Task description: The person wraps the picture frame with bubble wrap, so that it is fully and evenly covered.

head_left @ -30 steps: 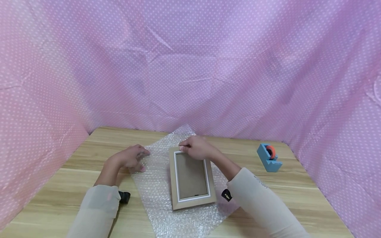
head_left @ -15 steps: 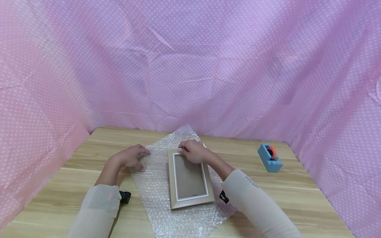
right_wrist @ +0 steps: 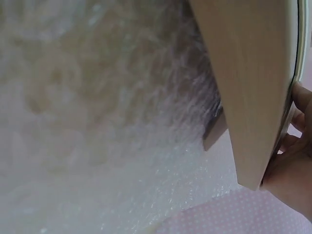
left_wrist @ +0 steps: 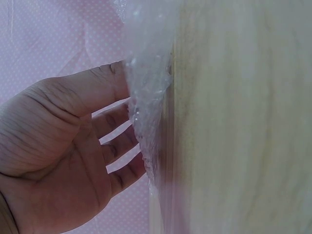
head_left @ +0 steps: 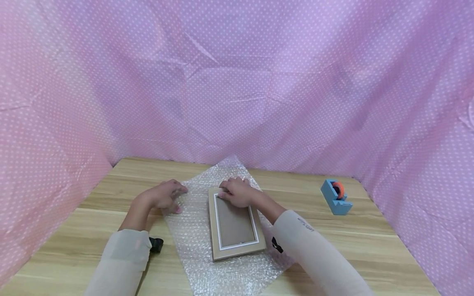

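A light wooden picture frame (head_left: 237, 228) with a white inner border lies face up over a sheet of bubble wrap (head_left: 196, 246). My right hand (head_left: 238, 194) grips its far edge, thumb on the front and the other fingers over the edge. In the right wrist view, a brown strip (right_wrist: 215, 130) shows under the frame (right_wrist: 251, 87), close to the wrap. My left hand (head_left: 161, 197) rests on the left corner of the sheet, fingers loosely extended. From the left wrist, the bubble wrap (left_wrist: 146, 73) covers the fingertips of that hand (left_wrist: 63, 146).
A blue tape dispenser (head_left: 336, 197) with an orange roll stands at the right of the wooden table (head_left: 370, 242). Pink dotted cloth (head_left: 237, 102) hangs behind and on both sides. Black straps (head_left: 156, 245) show at the wrists.
My right hand has lowered the picture frame and shifted slightly left and nearer with it, so it lies flatter on the wrap. My left hand has stayed in place.
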The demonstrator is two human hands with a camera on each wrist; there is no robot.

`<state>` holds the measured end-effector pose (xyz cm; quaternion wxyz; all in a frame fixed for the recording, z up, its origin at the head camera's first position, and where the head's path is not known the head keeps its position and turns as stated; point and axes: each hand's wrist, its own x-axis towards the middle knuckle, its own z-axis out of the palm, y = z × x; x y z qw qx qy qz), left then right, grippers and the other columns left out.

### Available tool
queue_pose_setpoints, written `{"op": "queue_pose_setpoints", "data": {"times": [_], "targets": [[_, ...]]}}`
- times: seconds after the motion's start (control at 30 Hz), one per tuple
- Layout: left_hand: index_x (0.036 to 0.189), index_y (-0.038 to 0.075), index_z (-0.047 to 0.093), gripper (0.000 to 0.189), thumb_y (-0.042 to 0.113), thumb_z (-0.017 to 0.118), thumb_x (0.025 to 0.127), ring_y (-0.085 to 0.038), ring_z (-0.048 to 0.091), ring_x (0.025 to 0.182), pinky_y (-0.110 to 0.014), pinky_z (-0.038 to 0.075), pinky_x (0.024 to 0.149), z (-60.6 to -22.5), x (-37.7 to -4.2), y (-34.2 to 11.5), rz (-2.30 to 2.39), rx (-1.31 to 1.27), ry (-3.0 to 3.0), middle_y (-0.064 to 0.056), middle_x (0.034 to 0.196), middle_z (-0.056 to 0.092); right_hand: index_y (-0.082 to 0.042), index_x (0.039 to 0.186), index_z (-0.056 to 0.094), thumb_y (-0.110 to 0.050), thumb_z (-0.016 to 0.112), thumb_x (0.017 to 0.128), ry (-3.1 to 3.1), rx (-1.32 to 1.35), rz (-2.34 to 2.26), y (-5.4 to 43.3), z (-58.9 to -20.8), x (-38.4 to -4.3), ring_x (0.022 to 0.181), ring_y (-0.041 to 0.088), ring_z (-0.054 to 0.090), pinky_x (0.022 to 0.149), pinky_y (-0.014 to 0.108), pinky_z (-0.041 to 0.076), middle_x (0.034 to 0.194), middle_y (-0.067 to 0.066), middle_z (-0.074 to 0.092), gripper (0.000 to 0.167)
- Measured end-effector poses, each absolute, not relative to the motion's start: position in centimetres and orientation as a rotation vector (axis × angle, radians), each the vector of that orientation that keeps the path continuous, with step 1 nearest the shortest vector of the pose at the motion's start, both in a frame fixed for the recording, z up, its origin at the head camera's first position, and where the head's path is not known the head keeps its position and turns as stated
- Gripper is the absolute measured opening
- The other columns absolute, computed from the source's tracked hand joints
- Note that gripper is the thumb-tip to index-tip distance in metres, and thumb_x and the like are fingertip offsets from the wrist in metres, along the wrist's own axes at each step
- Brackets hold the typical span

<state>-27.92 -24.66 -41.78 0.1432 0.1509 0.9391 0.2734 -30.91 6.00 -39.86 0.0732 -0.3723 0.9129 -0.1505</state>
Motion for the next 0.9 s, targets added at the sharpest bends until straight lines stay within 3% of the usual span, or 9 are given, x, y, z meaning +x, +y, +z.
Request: {"op": "queue_pose_setpoints", "data": {"times": [0.17, 0.37, 0.6, 0.9], "targets": [[0.139, 0.012, 0.062, 0.067, 0.020, 0.089, 0.079, -0.045, 0.038, 0.137, -0.064, 0.038, 0.109, -41.8, -27.9, -24.6, 0.788, 0.427, 2.706, -0.016, 0.144, 0.048, -0.012, 0.128, 0.067, -0.036, 0.053, 0.107, 2.737, -1.117, -0.430, 5.8, -40.5, -31.0, 0.103, 0.021, 0.057, 0.095, 0.054, 0.044, 0.110, 0.002, 0.065, 0.035], [0.139, 0.011, 0.062, 0.066, 0.019, 0.088, 0.079, -0.045, 0.038, 0.137, -0.064, 0.037, 0.110, -41.6, -27.8, -24.5, 0.789, 0.426, 2.702, -0.016, 0.144, 0.048, -0.007, 0.131, 0.067, -0.027, 0.060, 0.104, 2.723, -1.174, -0.397, 6.2, -41.2, -31.1, 0.099, 0.018, 0.059, 0.088, 0.040, 0.051, 0.110, 0.004, 0.066, 0.033], [0.138, 0.011, 0.062, 0.066, 0.018, 0.089, 0.079, -0.046, 0.036, 0.137, -0.065, 0.037, 0.109, -41.5, -27.7, -24.5, 0.800, 0.410, 2.698, -0.017, 0.144, 0.047, -0.006, 0.133, 0.065, -0.016, 0.066, 0.100, 2.708, -1.263, -0.387, 8.1, -41.2, -31.4, 0.114, 0.026, 0.062, 0.103, 0.045, 0.047, 0.122, 0.010, 0.069, 0.035], [0.139, 0.010, 0.061, 0.065, 0.018, 0.088, 0.080, -0.048, 0.034, 0.139, -0.065, 0.036, 0.110, -41.5, -27.7, -24.4, 0.801, 0.411, 2.690, -0.019, 0.146, 0.045, 0.002, 0.121, 0.070, -0.009, 0.071, 0.096, 2.755, -1.242, -0.521, 11.5, -41.7, -32.1, 0.097, 0.023, 0.065, 0.089, 0.041, 0.054, 0.109, 0.011, 0.072, 0.028]]}}
